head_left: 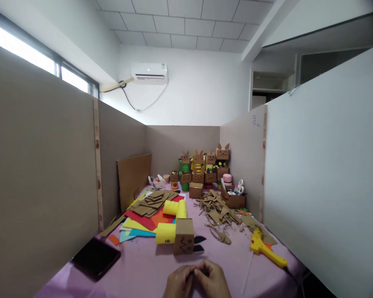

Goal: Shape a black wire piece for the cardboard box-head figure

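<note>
1. Low in the centre, above the pink-purple tablecloth (136,269): a bare left hand (179,282) and a bare right hand (212,279), side by side, fingers curled, fingertips meeting.
2. Grip on both sides: pinched inward at thumb and forefinger; impossible to tell from this angle whether grasping something small or merely pressed together.
3. Just beyond the fingertips, apart from them, lying sideways on the cloth: a square brown cardboard box head (180,242) with a face drawn in black, two black pointed ears (200,239) to the right, and a smooth yellow paper cylinder (165,234) against its left side.
4. Behind the head: two more yellow paper tubes (170,207), close together.
5. To the left of these: overlapping red, yellow, orange and blue paper sheets (136,219), topped with flat brown cardboard pieces (155,203).
6. Near the left partition: a flat, dark, rectangular object (96,258).
7. On the right: a yellow plastic glue gun (269,252), well apart from the right hand; farther back, a loose heap of brown cardboard scraps (216,207).
8. At the far end: stacked cardboard-headed animal figures (198,157) with colourful bodies, beside an open brown carton (237,201) containing white-handled scissors (240,187).
</note>
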